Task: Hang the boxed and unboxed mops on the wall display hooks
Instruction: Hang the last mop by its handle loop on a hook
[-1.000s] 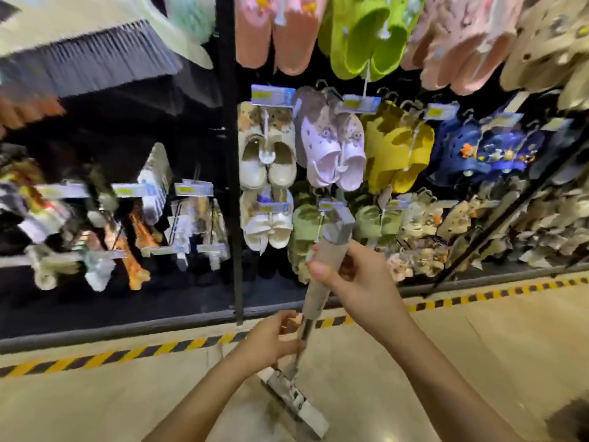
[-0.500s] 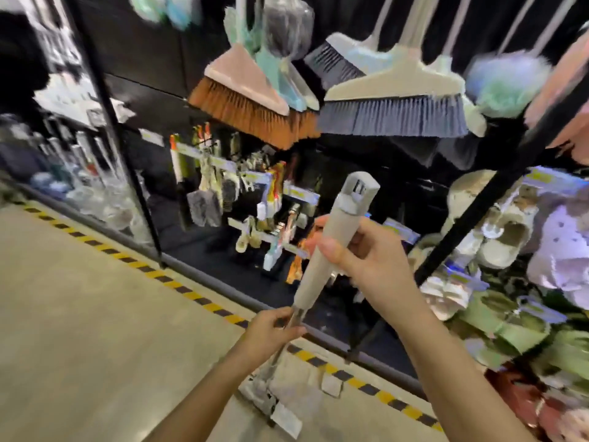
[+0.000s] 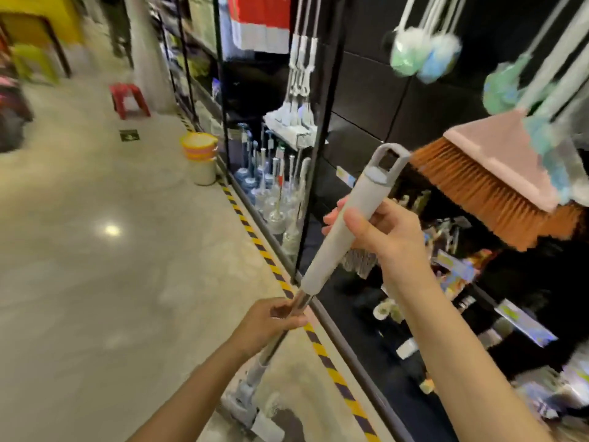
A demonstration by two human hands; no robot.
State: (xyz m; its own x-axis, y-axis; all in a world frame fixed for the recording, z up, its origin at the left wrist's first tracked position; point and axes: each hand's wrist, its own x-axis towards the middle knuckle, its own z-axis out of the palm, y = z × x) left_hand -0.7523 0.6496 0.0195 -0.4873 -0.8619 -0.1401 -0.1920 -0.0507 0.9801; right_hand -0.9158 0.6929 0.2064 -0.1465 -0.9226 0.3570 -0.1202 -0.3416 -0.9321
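I hold an unboxed mop point(image 3: 344, 224) with a grey handle grip and a square hanging loop at its top end. My right hand point(image 3: 379, 234) grips the grey grip near the top. My left hand point(image 3: 271, 320) grips the metal pole lower down. The grey mop head point(image 3: 251, 409) rests near the floor by my left forearm. The pole slants up to the right towards the black wall display point(image 3: 366, 97). Similar mops point(image 3: 298, 100) hang on the display further along to the left.
An orange-bristled broom point(image 3: 490, 183) hangs just right of the mop's loop, with fluffy dusters point(image 3: 420, 55) above. Toilet brushes point(image 3: 271, 183) stand on the low shelf. A yellow-black stripe point(image 3: 274, 269) marks the floor edge. Stacked buckets point(image 3: 200, 157) and a red stool point(image 3: 129, 98) stand down the aisle.
My view has swung left along the display, from the slippers past the brooms to the aisle and hanging mops. Both hands keep the same hold on the mop.
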